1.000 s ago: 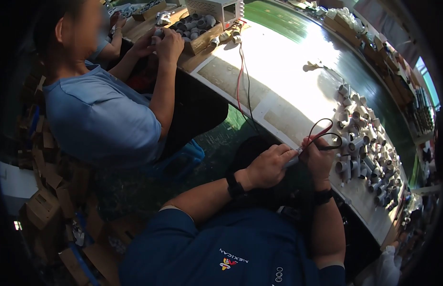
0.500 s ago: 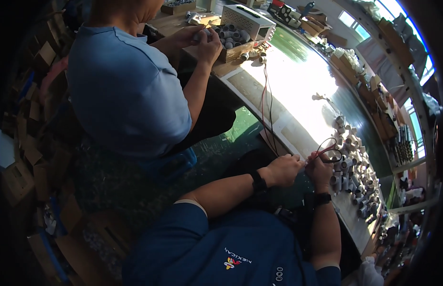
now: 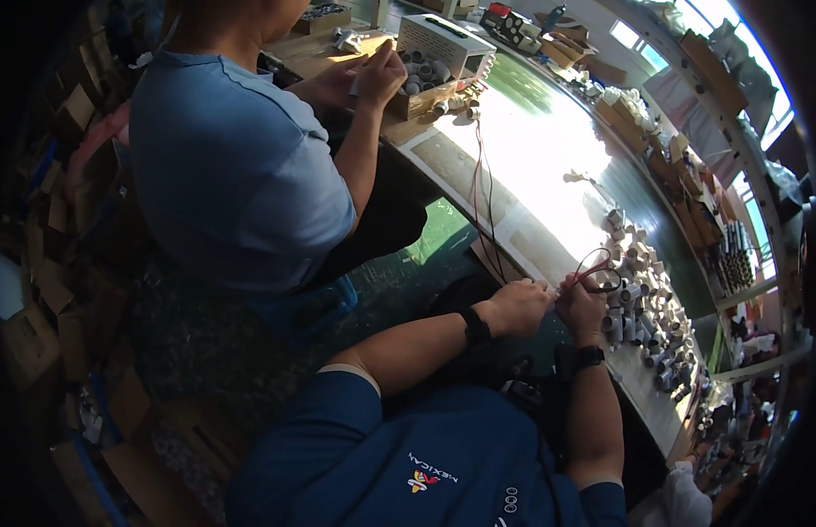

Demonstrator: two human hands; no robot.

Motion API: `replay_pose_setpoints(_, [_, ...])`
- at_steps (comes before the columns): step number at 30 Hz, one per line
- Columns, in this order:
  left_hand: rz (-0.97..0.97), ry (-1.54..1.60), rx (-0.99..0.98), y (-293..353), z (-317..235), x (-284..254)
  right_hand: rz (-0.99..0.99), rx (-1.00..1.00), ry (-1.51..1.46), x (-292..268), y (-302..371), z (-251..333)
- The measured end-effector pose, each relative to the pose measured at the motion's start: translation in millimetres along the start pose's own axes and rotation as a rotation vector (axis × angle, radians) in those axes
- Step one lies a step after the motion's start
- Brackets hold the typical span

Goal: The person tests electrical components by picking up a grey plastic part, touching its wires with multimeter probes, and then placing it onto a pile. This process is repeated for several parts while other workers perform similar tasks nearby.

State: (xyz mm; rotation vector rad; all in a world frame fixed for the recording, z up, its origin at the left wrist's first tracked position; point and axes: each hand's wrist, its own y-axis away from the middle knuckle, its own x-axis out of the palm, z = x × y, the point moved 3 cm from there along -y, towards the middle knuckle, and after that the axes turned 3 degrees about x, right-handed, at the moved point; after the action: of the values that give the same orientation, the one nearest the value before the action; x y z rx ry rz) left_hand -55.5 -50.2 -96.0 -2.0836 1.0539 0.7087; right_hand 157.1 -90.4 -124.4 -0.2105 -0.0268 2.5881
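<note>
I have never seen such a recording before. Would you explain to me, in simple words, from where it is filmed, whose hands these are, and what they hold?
There is no robot here: a camera worn on a person's head looks down, and its wide lens bends straight edges. The arms coming from the bottom are the wearer's own. The right hand holds a looped red and black cable; the left hand is close beside it, but what is between them is too small to tell. On the table lies a pile of pale pipe fittings, and farther off stands an open box of similar-looking parts. The person in light blue is a co-worker.
</note>
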Motion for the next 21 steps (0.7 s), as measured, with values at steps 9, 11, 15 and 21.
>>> replay_pose_setpoints(9, [-0.403,-0.137,-0.134,-27,46,-115,-0.183,-0.03,-0.057,-26,5,41])
replay_pose_setpoints(11, [-0.513,-0.364,-0.298,-39,108,-153,-0.154,0.02,-0.008,-21,14,36])
replay_pose_setpoints(15, [-0.407,-0.688,-0.587,-60,203,-190,-0.146,0.119,-0.059,-20,23,34])
replay_pose_setpoints(21, [-0.287,-0.785,-0.293,-173,152,-137,-0.189,-0.202,0.089,-26,20,23])
